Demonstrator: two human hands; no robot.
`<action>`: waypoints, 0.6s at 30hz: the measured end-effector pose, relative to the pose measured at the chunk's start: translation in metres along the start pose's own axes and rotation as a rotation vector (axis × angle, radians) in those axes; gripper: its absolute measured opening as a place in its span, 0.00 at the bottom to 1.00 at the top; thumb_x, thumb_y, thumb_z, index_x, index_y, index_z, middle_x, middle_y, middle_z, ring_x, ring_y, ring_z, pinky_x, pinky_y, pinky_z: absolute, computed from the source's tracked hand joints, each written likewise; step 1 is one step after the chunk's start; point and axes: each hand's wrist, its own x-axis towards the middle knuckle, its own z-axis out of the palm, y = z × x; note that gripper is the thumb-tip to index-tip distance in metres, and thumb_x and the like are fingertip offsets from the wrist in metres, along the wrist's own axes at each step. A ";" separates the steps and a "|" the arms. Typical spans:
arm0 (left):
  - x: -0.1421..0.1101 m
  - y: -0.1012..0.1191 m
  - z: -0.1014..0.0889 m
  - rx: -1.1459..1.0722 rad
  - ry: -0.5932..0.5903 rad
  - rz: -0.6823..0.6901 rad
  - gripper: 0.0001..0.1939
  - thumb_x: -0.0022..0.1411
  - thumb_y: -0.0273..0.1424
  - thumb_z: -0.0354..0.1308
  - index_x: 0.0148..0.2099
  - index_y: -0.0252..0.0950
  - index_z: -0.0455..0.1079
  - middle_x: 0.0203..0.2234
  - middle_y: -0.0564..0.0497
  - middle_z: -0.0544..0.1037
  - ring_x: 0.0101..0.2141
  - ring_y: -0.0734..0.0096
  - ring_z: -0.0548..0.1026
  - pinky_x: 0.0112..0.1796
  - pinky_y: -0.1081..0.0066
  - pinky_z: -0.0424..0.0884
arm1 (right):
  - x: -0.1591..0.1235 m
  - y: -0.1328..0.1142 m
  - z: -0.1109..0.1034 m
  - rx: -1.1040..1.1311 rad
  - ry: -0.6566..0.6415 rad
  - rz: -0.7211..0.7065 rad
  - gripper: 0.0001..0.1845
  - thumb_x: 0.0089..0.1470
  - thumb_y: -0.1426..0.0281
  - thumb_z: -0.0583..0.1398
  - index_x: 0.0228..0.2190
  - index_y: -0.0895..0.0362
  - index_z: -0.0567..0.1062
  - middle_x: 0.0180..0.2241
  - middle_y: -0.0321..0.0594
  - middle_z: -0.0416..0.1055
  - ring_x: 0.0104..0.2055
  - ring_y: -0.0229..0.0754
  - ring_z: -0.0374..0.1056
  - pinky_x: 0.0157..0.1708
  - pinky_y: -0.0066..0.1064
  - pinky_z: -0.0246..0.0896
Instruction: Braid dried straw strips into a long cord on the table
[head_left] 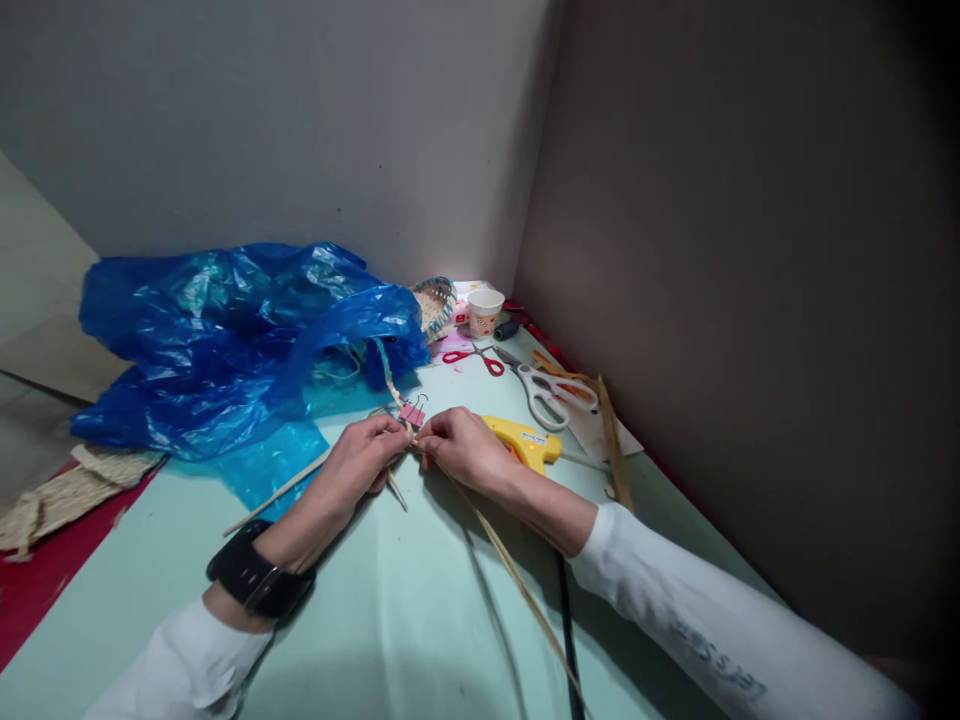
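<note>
Both hands meet over the middle of the table, fingertips pinched close together on a narrow braid of straw strips. My left hand point(360, 455) is closed on the braid, and a pale straw strip point(285, 487) sticks out to its left. My right hand point(465, 450) is closed as well, with a long straw strip point(517, 575) trailing from it toward the near edge. Just beyond the fingertips a pink binder clip point(412, 412) grips the braid point(388, 375), which runs back to the blue plastic bag. The exact crossing of strips is hidden by the fingers.
A blue plastic bag point(225, 340) fills the back left. Right of my hands lie a yellow glue gun point(525, 440) with a black cord, white-handled scissors point(551, 395) and small red scissors point(491, 362). Behind stand a paper cup point(485, 315) and a woven basket point(436, 305). Walls enclose the table.
</note>
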 end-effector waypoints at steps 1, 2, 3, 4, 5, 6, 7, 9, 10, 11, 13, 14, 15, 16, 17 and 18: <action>0.000 0.000 0.001 -0.016 -0.002 -0.005 0.09 0.49 0.35 0.59 0.25 0.36 0.64 0.13 0.61 0.57 0.13 0.83 0.53 0.15 0.78 0.46 | -0.001 0.001 0.001 -0.005 -0.003 -0.017 0.12 0.50 0.76 0.56 0.19 0.60 0.74 0.20 0.36 0.70 0.25 0.35 0.62 0.28 0.26 0.50; 0.000 -0.001 0.001 -0.035 -0.003 -0.014 0.10 0.49 0.35 0.59 0.25 0.36 0.63 0.13 0.61 0.57 0.13 0.83 0.52 0.15 0.78 0.46 | -0.001 0.002 0.001 -0.008 -0.007 -0.029 0.12 0.50 0.76 0.55 0.19 0.59 0.74 0.21 0.37 0.71 0.26 0.36 0.62 0.28 0.26 0.51; 0.001 -0.001 0.002 -0.055 -0.004 -0.025 0.10 0.48 0.35 0.60 0.25 0.36 0.63 0.13 0.61 0.58 0.13 0.83 0.52 0.15 0.77 0.45 | -0.002 0.003 0.002 -0.010 -0.007 -0.039 0.10 0.50 0.76 0.55 0.22 0.59 0.75 0.21 0.37 0.72 0.27 0.36 0.63 0.29 0.26 0.51; 0.001 -0.002 0.002 -0.075 -0.002 -0.034 0.10 0.48 0.34 0.61 0.24 0.36 0.63 0.13 0.61 0.58 0.13 0.84 0.52 0.15 0.77 0.45 | -0.003 0.003 0.002 -0.012 0.002 -0.045 0.08 0.50 0.76 0.56 0.27 0.59 0.75 0.22 0.36 0.72 0.28 0.37 0.64 0.30 0.26 0.52; 0.001 -0.002 0.002 -0.097 -0.004 -0.045 0.10 0.47 0.33 0.61 0.24 0.36 0.63 0.14 0.61 0.58 0.13 0.84 0.51 0.15 0.78 0.44 | -0.005 0.004 0.002 -0.017 0.020 -0.053 0.08 0.50 0.75 0.56 0.33 0.59 0.75 0.23 0.36 0.73 0.29 0.38 0.65 0.30 0.26 0.52; 0.002 -0.003 0.002 -0.119 -0.010 -0.056 0.10 0.46 0.32 0.62 0.24 0.35 0.63 0.14 0.61 0.58 0.13 0.85 0.51 0.15 0.78 0.44 | -0.006 0.003 0.002 -0.027 0.041 -0.066 0.11 0.51 0.75 0.56 0.38 0.59 0.72 0.25 0.36 0.73 0.30 0.38 0.65 0.31 0.26 0.52; 0.002 -0.003 0.001 -0.141 -0.021 -0.069 0.10 0.45 0.32 0.62 0.23 0.35 0.63 0.14 0.61 0.58 0.13 0.86 0.50 0.15 0.78 0.43 | -0.007 0.003 0.002 -0.041 0.061 -0.083 0.15 0.51 0.75 0.55 0.43 0.58 0.69 0.26 0.36 0.74 0.31 0.39 0.66 0.31 0.26 0.52; 0.003 -0.004 -0.001 -0.181 -0.045 -0.092 0.11 0.44 0.31 0.63 0.22 0.35 0.62 0.15 0.61 0.57 0.14 0.86 0.49 0.15 0.78 0.43 | -0.010 0.002 0.002 -0.070 0.076 -0.132 0.18 0.52 0.76 0.54 0.46 0.57 0.64 0.28 0.35 0.74 0.32 0.39 0.66 0.32 0.27 0.53; 0.003 -0.004 -0.002 -0.200 -0.055 -0.100 0.12 0.44 0.31 0.63 0.22 0.35 0.61 0.15 0.61 0.57 0.14 0.86 0.49 0.15 0.78 0.42 | -0.011 0.002 0.002 -0.076 0.067 -0.157 0.17 0.52 0.76 0.54 0.45 0.57 0.64 0.29 0.35 0.74 0.32 0.39 0.66 0.32 0.27 0.53; 0.004 -0.005 -0.003 -0.217 -0.063 -0.107 0.12 0.44 0.30 0.63 0.21 0.35 0.61 0.15 0.61 0.57 0.14 0.87 0.49 0.15 0.79 0.42 | -0.012 0.002 0.002 -0.073 0.052 -0.174 0.16 0.53 0.77 0.53 0.45 0.57 0.63 0.29 0.36 0.74 0.32 0.39 0.66 0.32 0.27 0.53; 0.005 -0.006 -0.005 -0.246 -0.070 -0.112 0.11 0.44 0.30 0.62 0.22 0.34 0.61 0.16 0.61 0.57 0.14 0.87 0.49 0.14 0.79 0.42 | -0.014 0.001 0.001 -0.058 0.029 -0.179 0.14 0.53 0.77 0.53 0.43 0.56 0.63 0.31 0.36 0.74 0.33 0.39 0.66 0.31 0.27 0.52; 0.005 -0.006 -0.006 -0.259 -0.071 -0.112 0.10 0.45 0.29 0.62 0.23 0.34 0.62 0.16 0.61 0.57 0.14 0.87 0.49 0.14 0.79 0.42 | -0.015 0.001 0.000 -0.055 0.025 -0.172 0.14 0.53 0.76 0.53 0.43 0.57 0.63 0.32 0.37 0.74 0.33 0.39 0.66 0.31 0.27 0.52; 0.005 -0.006 -0.006 -0.272 -0.074 -0.112 0.09 0.45 0.29 0.62 0.24 0.34 0.63 0.16 0.61 0.57 0.14 0.87 0.49 0.14 0.79 0.42 | -0.016 0.001 -0.001 -0.056 0.027 -0.167 0.13 0.53 0.75 0.54 0.42 0.57 0.64 0.32 0.37 0.73 0.33 0.39 0.66 0.31 0.27 0.52; 0.005 -0.006 -0.007 -0.283 -0.076 -0.110 0.08 0.45 0.28 0.62 0.25 0.34 0.64 0.17 0.61 0.57 0.14 0.87 0.49 0.15 0.80 0.42 | -0.017 0.000 -0.002 -0.058 0.032 -0.166 0.12 0.53 0.74 0.55 0.42 0.57 0.64 0.32 0.37 0.73 0.33 0.39 0.66 0.30 0.27 0.52; 0.006 -0.006 -0.007 -0.293 -0.080 -0.109 0.08 0.45 0.28 0.62 0.26 0.33 0.64 0.17 0.61 0.57 0.15 0.88 0.48 0.15 0.80 0.42 | -0.017 0.001 -0.002 -0.058 0.041 -0.171 0.12 0.53 0.73 0.55 0.42 0.57 0.64 0.31 0.36 0.73 0.33 0.39 0.66 0.30 0.27 0.52; 0.006 -0.006 -0.008 -0.302 -0.082 -0.106 0.08 0.45 0.28 0.62 0.26 0.33 0.65 0.17 0.61 0.57 0.15 0.88 0.48 0.15 0.80 0.42 | -0.018 0.001 -0.003 -0.055 0.053 -0.176 0.12 0.54 0.72 0.55 0.41 0.57 0.65 0.31 0.36 0.73 0.32 0.39 0.65 0.30 0.27 0.51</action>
